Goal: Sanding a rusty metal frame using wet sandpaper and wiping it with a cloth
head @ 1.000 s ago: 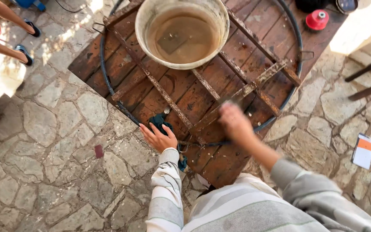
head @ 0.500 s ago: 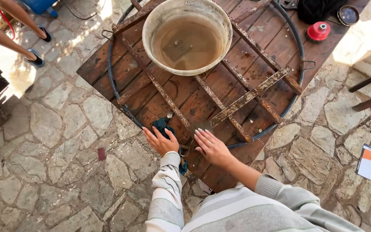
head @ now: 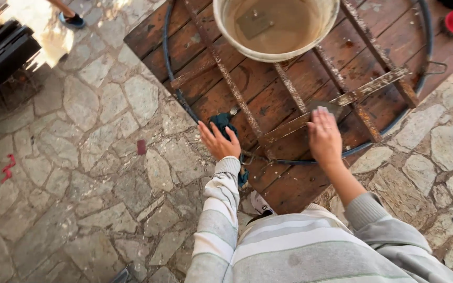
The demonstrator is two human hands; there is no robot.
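Two hands on dark wooden panel [head: 289, 94] | left hand [head: 218, 141] flat, fingers spread, beside dark teal rag [head: 222, 123] | right hand [head: 325, 137] presses grey pad [head: 325, 107] on rusty slat [head: 342, 99], apparently mid-scrub | muddy bucket [head: 276, 31] beyond.

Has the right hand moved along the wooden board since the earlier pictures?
Yes. The right hand has slid up the wooden board toward the bucket, now resting by the rusty diagonal bar.

Person wears a loose long-sleeved top, grey with pale cream stripes; ribbed cuffs end just behind the bare left hand [head: 218, 142] and right hand [head: 324, 137].
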